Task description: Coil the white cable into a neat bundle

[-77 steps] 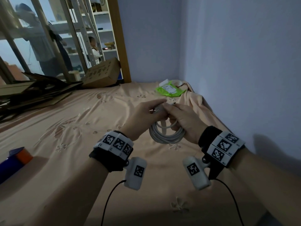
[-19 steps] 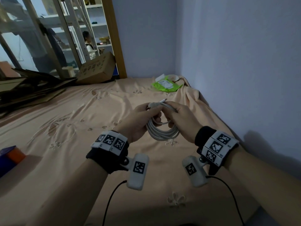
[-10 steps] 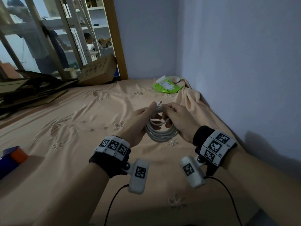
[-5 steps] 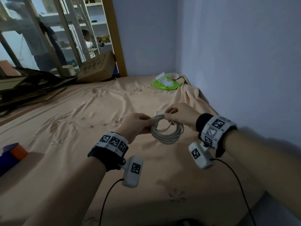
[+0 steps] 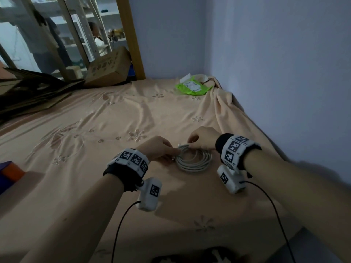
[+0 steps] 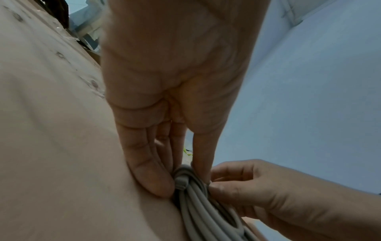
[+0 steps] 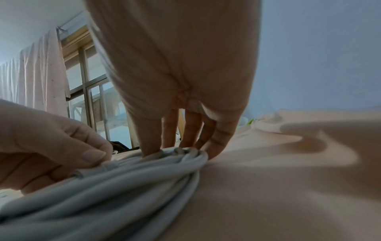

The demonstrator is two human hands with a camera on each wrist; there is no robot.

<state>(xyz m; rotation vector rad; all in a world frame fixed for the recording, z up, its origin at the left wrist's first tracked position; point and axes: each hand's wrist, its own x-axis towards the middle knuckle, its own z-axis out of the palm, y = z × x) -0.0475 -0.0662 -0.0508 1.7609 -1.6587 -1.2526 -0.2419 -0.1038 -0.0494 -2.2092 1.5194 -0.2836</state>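
The white cable (image 5: 191, 168) is wound into a round coil that lies flat on the peach bedsheet (image 5: 114, 118). My left hand (image 5: 173, 155) pinches the coil's left edge between thumb and fingers, and the left wrist view shows that pinch (image 6: 185, 178) on the strands (image 6: 198, 203). At the coil's far edge, my right hand (image 5: 190, 143) comes down from above. Its thumb and fingers (image 7: 214, 146) close round the bunched strands (image 7: 123, 176) in the right wrist view. A short cable end sticks out by my left fingers.
A green packet (image 5: 192, 88) lies at the bed's far corner beside a bunched fold of sheet (image 5: 222, 97). A cardboard box (image 5: 108, 71) and flattened cardboard (image 5: 28, 88) sit at the far left. A blue and orange object (image 5: 9, 173) is at the left edge. A wall runs close on the right.
The coil, held up in the air between both hands a second ago, has come down and now lies flat on the sheet. Both hands lowered with it and still hold it.
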